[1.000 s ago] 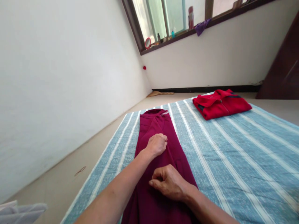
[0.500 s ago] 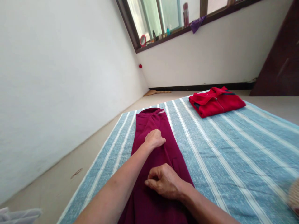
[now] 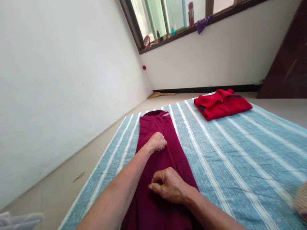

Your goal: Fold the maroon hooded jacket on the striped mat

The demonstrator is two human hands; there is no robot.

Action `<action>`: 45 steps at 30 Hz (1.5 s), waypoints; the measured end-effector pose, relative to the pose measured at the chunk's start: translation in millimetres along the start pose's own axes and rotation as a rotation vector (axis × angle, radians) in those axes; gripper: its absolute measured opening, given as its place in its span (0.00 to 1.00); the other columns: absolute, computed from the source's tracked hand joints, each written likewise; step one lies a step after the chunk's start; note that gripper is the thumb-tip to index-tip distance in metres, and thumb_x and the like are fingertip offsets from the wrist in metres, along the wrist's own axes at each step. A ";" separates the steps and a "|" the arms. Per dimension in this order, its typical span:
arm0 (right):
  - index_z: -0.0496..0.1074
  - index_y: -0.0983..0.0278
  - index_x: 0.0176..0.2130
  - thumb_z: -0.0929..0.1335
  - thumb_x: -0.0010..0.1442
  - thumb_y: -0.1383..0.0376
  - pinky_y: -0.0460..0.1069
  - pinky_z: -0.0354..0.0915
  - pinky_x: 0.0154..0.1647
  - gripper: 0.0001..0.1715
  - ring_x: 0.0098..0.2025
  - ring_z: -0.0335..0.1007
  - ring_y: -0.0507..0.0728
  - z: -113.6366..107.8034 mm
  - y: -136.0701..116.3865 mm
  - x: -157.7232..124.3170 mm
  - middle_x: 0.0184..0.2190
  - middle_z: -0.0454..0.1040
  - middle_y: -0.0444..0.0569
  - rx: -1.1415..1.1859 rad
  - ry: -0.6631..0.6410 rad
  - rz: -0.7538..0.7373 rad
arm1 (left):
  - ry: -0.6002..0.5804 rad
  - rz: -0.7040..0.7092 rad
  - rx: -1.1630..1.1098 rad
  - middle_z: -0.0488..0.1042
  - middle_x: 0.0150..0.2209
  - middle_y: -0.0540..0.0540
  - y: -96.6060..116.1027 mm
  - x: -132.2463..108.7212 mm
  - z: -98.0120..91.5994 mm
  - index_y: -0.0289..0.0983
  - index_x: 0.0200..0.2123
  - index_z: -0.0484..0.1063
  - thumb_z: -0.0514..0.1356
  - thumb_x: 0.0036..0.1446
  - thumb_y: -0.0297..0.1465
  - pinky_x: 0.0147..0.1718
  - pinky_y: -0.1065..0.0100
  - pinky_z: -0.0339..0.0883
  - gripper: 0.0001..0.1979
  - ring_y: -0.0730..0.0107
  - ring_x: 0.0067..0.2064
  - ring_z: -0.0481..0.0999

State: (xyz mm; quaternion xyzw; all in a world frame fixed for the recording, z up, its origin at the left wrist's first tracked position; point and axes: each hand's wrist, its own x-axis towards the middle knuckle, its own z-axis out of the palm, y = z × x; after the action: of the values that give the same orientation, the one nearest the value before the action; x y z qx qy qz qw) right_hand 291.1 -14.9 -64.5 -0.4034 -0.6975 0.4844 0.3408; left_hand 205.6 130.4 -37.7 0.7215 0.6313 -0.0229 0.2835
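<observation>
A long maroon garment (image 3: 171,135) lies folded into a narrow strip, its banded opening and small pale label at the far end. My left hand (image 3: 157,141) rests on its upper half, beside a lengthwise fold, with the fingers curled under. Closer to me, my right hand (image 3: 169,185) sits on the same cloth, the fingers curled and the thumb bent toward the forefinger. Whether either hand pinches fabric cannot be made out, as the fingertips are mostly hidden. A pocket slit shows to the right of the fold.
Blue striped cloth (image 3: 203,179) spreads under the garment. A folded red zip jacket (image 3: 224,105) lies at the far right. At the right edge is a woven beige object (image 3: 301,201), partly cut off. A white wall (image 3: 59,80) rises on the left, past a strip of floor.
My left hand has shifted slightly left, off the fold line, its fingers curled in. My right hand and the garment look nearly unchanged.
</observation>
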 end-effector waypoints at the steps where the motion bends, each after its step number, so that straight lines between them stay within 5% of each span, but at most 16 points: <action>1: 0.76 0.65 0.29 0.68 0.56 0.65 0.43 0.51 0.25 0.08 0.24 0.60 0.48 0.0 -0.1 -0.1 0.21 0.70 0.41 0.001 -0.003 -0.001 | -0.006 0.004 -0.019 0.73 0.38 0.47 -1.4 -0.8 -1.3 0.33 0.42 0.70 0.57 0.61 0.37 0.32 0.66 0.72 0.13 0.71 0.34 0.74; 9: 0.76 0.64 0.28 0.67 0.56 0.65 0.43 0.52 0.25 0.08 0.24 0.60 0.48 0.4 -0.5 1.0 0.21 0.71 0.41 -0.002 0.007 -0.008 | 0.027 0.032 -0.121 0.66 0.16 0.52 2.5 -5.2 -3.5 0.33 0.18 0.67 0.56 0.52 0.25 0.18 0.76 0.60 0.12 0.78 0.18 0.65; 15: 0.76 0.65 0.29 0.67 0.56 0.64 0.43 0.53 0.26 0.09 0.26 0.64 0.49 1.8 1.5 0.9 0.23 0.73 0.43 0.001 0.001 0.001 | 0.104 0.028 -0.155 0.67 0.16 0.51 1.0 -15.5 -16.5 0.34 0.17 0.64 0.54 0.46 0.24 0.17 0.76 0.61 0.08 0.78 0.17 0.64; 22: 0.75 0.66 0.27 0.67 0.56 0.64 0.43 0.53 0.25 0.10 0.25 0.63 0.49 3.8 3.7 0.6 0.22 0.72 0.43 -0.008 -0.002 -0.003 | 0.145 0.073 -0.055 0.67 0.17 0.52 -45.8 -46.1 -51.9 0.35 0.19 0.66 0.52 0.44 0.25 0.20 0.76 0.61 0.06 0.75 0.20 0.67; 28: 0.73 0.66 0.25 0.66 0.56 0.64 0.43 0.51 0.24 0.11 0.23 0.61 0.47 5.2 6.0 -0.1 0.20 0.69 0.41 0.013 0.002 -0.010 | 0.192 0.178 0.127 0.70 0.20 0.52 -68.8 -57.6 -39.4 0.36 0.22 0.72 0.53 0.47 0.26 0.26 0.74 0.60 0.08 0.73 0.25 0.70; 35: 0.72 0.66 0.26 0.66 0.56 0.64 0.43 0.52 0.24 0.11 0.24 0.62 0.48 8.1 9.5 -0.5 0.21 0.70 0.42 0.013 0.010 -0.011 | 0.276 0.225 0.399 0.75 0.30 0.47 -62.5 -57.2 -29.2 0.37 0.27 0.75 0.54 0.54 0.26 0.38 0.71 0.61 0.10 0.68 0.35 0.73; 45: 0.72 0.66 0.25 0.66 0.56 0.64 0.43 0.51 0.23 0.10 0.24 0.62 0.48 8.1 10.5 1.4 0.20 0.69 0.42 0.039 0.011 -0.003 | 0.278 0.193 0.718 0.74 0.34 0.40 -52.7 -62.1 -14.0 0.34 0.30 0.74 0.51 0.58 0.26 0.40 0.63 0.65 0.12 0.59 0.39 0.75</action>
State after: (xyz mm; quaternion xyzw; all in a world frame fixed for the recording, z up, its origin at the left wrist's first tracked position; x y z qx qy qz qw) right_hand 285.9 -14.8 -76.7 -0.3983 -0.6868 0.4949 0.3532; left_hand 139.8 83.0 -21.7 0.8271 0.5447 -0.1175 -0.0739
